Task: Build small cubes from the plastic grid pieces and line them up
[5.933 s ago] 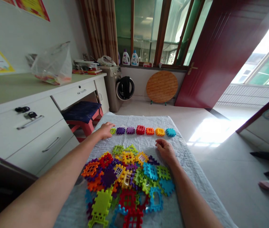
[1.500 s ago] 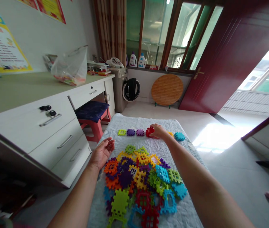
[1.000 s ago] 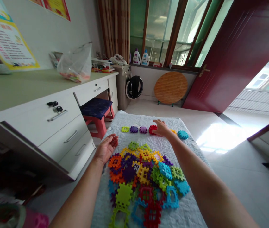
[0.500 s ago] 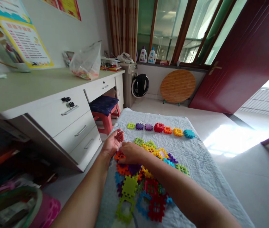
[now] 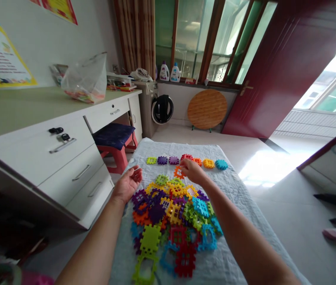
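An orange window-shaped piece (image 5: 179, 172) is held in my right hand (image 5: 192, 171), just in front of the row of sorted pieces. That row runs across the cloth: light green (image 5: 151, 160), dark purple (image 5: 162, 160), light purple (image 5: 174, 160), red (image 5: 186, 157), orange (image 5: 197, 161), yellow-orange (image 5: 208, 163) and blue (image 5: 221, 164). Palm up, with fingers loosely curled apart, my left hand (image 5: 129, 184) holds nothing at the cloth's left side. Between my forearms lies a mixed pile of notched plastic pieces (image 5: 174, 213).
A light blue cloth (image 5: 239, 221) covers the surface under the pieces. On the left are a white desk (image 5: 67, 158) with drawers and a stool (image 5: 114, 136) with a dark seat. Behind stand a washing machine (image 5: 147, 107) and a round wooden board (image 5: 207, 109).
My right hand has moved from the pile's left side, by my left hand, up and right to the row, carrying the orange piece. The view has shifted slightly to the right.
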Action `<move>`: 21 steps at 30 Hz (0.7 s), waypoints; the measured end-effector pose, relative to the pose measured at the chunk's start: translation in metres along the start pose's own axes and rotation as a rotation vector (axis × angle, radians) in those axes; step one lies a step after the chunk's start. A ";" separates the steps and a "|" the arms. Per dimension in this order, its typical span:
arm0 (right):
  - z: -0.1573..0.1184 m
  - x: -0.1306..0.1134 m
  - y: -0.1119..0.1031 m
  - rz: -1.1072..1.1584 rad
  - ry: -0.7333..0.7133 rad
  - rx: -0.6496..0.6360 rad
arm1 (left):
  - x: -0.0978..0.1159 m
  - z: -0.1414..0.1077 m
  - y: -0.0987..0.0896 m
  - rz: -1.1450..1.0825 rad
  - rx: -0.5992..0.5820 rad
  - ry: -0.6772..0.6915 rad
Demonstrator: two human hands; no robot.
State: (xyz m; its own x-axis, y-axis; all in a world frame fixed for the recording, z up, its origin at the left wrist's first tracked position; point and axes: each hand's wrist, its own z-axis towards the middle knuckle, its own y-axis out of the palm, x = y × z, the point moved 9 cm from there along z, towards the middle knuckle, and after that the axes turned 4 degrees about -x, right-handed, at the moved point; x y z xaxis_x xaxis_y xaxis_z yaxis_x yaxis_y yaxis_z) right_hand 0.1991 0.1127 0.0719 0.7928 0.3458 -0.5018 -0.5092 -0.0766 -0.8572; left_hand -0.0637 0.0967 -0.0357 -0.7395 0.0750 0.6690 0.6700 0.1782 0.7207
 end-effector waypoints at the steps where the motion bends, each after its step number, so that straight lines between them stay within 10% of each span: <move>1: -0.002 0.021 -0.002 -0.021 0.056 -0.006 | 0.000 0.000 0.000 0.003 -0.002 -0.004; 7: -0.017 0.086 0.004 -0.102 0.166 0.022 | 0.001 0.000 0.001 0.024 0.003 -0.003; 21: -0.011 0.089 0.004 -0.309 0.107 -0.062 | 0.001 0.002 -0.001 0.049 -0.014 0.007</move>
State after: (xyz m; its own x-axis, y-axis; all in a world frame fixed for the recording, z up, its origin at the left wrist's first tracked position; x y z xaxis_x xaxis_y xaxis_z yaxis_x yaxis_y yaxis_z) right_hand 0.2711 0.1326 0.0227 0.9388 0.2621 -0.2237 -0.2206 -0.0416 -0.9745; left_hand -0.0650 0.0981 -0.0359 -0.7052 0.0762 0.7049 0.7065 0.1603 0.6894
